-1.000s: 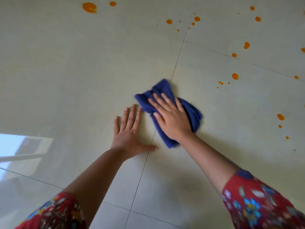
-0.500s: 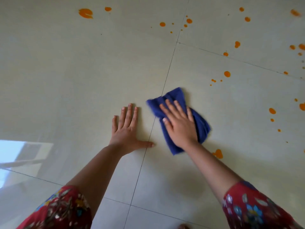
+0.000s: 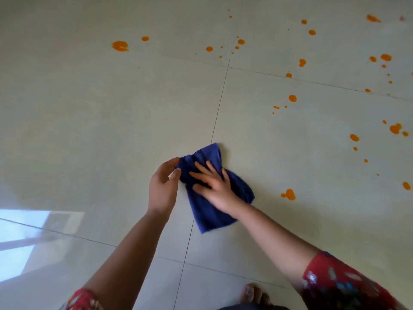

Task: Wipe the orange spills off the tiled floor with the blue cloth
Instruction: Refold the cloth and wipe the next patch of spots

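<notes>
1. On the tiled floor (image 3: pixel 89 130), the blue cloth (image 3: pixel 207 214) lies crumpled across a grout line (image 3: pixel 218 113).
2. At the cloth's left edge, the left hand (image 3: pixel 162 186) pinches the fabric between thumb and curled fingers.
3. On top of the cloth, the right hand (image 3: pixel 215 186) presses down, fingers straight and spread, gripping nothing.
4. Right of the cloth, the nearest orange spill (image 3: pixel 289 194) sits apart from it. More spills dot the floor beyond the cloth.

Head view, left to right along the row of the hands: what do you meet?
Bright reflection → left hand → cloth → spill beside the cloth → spill at the right edge.
</notes>
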A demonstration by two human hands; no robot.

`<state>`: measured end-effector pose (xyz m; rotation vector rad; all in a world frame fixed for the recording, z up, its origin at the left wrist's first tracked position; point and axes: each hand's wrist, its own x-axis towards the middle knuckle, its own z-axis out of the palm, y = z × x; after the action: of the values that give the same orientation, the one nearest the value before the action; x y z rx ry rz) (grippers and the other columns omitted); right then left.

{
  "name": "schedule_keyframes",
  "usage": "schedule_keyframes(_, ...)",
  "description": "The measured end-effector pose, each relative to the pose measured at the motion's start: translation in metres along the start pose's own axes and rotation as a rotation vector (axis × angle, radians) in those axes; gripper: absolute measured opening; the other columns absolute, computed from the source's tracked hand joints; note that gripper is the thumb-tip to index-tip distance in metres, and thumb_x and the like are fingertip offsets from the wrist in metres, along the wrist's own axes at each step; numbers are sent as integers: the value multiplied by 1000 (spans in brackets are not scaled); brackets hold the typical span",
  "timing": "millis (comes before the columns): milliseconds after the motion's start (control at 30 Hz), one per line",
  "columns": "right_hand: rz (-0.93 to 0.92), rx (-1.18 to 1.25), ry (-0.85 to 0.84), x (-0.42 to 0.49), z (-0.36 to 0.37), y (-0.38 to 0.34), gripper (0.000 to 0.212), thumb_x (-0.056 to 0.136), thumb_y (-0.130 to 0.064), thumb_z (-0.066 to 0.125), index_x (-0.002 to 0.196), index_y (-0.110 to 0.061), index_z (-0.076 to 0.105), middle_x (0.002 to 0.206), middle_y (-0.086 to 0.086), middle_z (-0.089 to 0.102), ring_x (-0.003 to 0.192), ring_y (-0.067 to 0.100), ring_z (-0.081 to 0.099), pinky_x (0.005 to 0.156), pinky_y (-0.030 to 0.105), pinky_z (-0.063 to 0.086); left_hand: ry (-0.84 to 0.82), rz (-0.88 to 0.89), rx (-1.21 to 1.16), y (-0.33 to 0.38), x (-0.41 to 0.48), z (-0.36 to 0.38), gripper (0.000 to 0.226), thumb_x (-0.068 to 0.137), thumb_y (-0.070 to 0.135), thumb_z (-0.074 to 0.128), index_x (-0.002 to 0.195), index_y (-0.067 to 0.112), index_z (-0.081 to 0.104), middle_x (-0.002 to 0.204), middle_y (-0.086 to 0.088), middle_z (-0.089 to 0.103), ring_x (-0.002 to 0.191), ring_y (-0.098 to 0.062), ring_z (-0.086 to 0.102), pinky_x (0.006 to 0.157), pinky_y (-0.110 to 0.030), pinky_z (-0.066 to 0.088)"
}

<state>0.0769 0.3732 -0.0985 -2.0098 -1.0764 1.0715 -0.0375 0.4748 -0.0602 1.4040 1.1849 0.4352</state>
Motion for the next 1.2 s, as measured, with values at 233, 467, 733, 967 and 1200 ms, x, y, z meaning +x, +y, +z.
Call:
schedule_keyframes(233, 266, -290, 360, -15, -34, 1, 52, 96, -30, 51, 145, -18, 37, 137, 3, 51, 117, 29, 53, 90, 37, 46, 6, -185, -62, 0, -20, 3, 24, 96, 9, 49, 114, 13, 64, 115, -4, 66, 98, -19, 64, 80, -24, 48)
schedule_keyframes(467, 391, 802, 34, -23, -26, -42, 30, 95, -46, 52, 102, -20, 66, 95, -4, 74, 92, 14, 68, 83, 28, 49, -141, -318, -143, 28, -29, 15, 25, 90, 42, 60, 98, 19, 67, 98, -1, 65, 105, -27, 66, 95, -36, 52)
schedule_keyframes(733, 193, 909, 350, -39, -20, -52, 14, 93, -17, 62, 104, -9, 65, 72, -2, 66, 62, 9, 64, 57, 21, 51, -194, -294, -147, 44, -32, 11, 30, 94, 30, 59, 99, 3, 71, 102, -20, 72, 97, -38, 68, 92, -50, 54)
schedule_keyframes(967, 96, 747, 502, -33, -16, -51, 12, 77, -31, 68, 80, -21, 62, 76, -3, 66, 74, 16, 62, 74, 39, 52, -259, -346, -310, 53, -33, 2, 16, 95, 20, 58, 101, 10, 68, 102, -7, 71, 95, -23, 68, 77, -36, 57)
schedule_keyframes(1200, 97, 714, 411, -27, -64, -42, 14, 97, -15, 46, 85, -21, 49, 81, 1, 54, 77, 13, 50, 71, 30, 40, 107, -263, 276, 16, 0, -43, 30, 85, 4, 45, 113, 10, 52, 103, -10, 57, 97, -33, 57, 74, -37, 44)
